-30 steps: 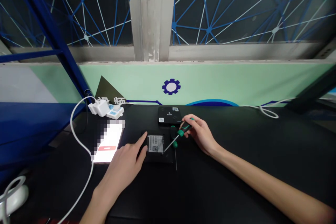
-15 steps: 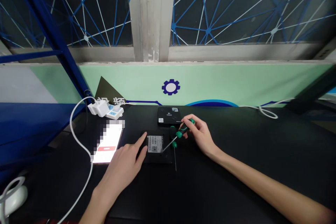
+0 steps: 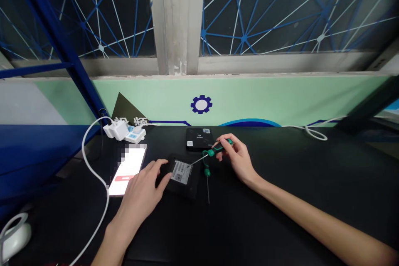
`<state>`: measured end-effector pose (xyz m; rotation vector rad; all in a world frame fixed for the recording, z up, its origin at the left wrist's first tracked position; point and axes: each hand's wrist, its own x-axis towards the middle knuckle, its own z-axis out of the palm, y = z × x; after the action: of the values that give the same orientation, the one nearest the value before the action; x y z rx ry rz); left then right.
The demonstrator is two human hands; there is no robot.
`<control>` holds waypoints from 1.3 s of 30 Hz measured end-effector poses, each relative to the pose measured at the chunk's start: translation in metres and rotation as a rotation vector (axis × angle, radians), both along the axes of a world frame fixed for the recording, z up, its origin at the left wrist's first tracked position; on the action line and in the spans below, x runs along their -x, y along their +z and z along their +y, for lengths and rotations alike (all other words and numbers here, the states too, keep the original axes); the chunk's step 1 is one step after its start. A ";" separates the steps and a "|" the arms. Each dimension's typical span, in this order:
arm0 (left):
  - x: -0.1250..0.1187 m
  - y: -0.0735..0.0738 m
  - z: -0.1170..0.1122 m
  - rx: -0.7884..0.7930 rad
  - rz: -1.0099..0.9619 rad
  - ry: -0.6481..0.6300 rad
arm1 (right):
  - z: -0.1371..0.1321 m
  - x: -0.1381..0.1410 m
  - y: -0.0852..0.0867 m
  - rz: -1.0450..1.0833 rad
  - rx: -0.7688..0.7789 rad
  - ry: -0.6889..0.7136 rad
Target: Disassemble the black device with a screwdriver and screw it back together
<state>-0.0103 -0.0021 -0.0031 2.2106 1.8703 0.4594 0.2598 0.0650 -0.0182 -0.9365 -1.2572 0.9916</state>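
Note:
A flat black box (image 3: 190, 185) with a white printed label (image 3: 181, 172) lies on the dark table. My left hand (image 3: 145, 185) grips its left side, the fingers at the far corner and the thumb beside the label. My right hand (image 3: 236, 156) is closed around the green-and-black handle of a screwdriver (image 3: 218, 149). Its thin shaft slants down to the left, the tip over the label's far right edge; whether it touches cannot be seen. A second screwdriver (image 3: 207, 172) with a green handle lies to the right of the box, its shaft toward me.
Behind the box sits another black box (image 3: 199, 138) with small stickers. A lit phone (image 3: 129, 170) lies left, near a white power strip with plugs (image 3: 134, 134). A white cable (image 3: 107, 199) curves along the left. A white rounded object (image 3: 18, 237) stands front left.
The labelled box has turned clockwise and shifted slightly left. My left hand's fingers have moved from its top to its left side. The screwdriver tip has moved up and left.

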 end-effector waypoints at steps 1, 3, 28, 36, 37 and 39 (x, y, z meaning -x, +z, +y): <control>0.000 0.000 0.001 -0.026 0.004 0.000 | 0.000 0.000 0.000 0.004 0.001 0.002; 0.000 0.000 0.001 -0.061 0.007 -0.007 | -0.001 0.001 0.000 0.012 0.003 0.006; -0.001 -0.007 -0.002 -0.129 -0.017 -0.108 | 0.002 -0.001 -0.004 0.055 -0.009 -0.026; 0.001 -0.014 -0.001 -0.100 -0.058 -0.153 | 0.001 -0.002 0.002 -0.025 -0.043 -0.078; 0.001 -0.015 -0.001 -0.098 -0.058 -0.155 | 0.001 -0.002 0.003 -0.036 -0.052 -0.082; 0.001 -0.015 0.000 -0.089 -0.055 -0.153 | 0.002 -0.003 0.004 -0.050 -0.072 -0.085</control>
<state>-0.0112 -0.0021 -0.0176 2.3515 1.6685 0.5786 0.2626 0.0666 -0.0138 -0.9551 -1.2758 0.8556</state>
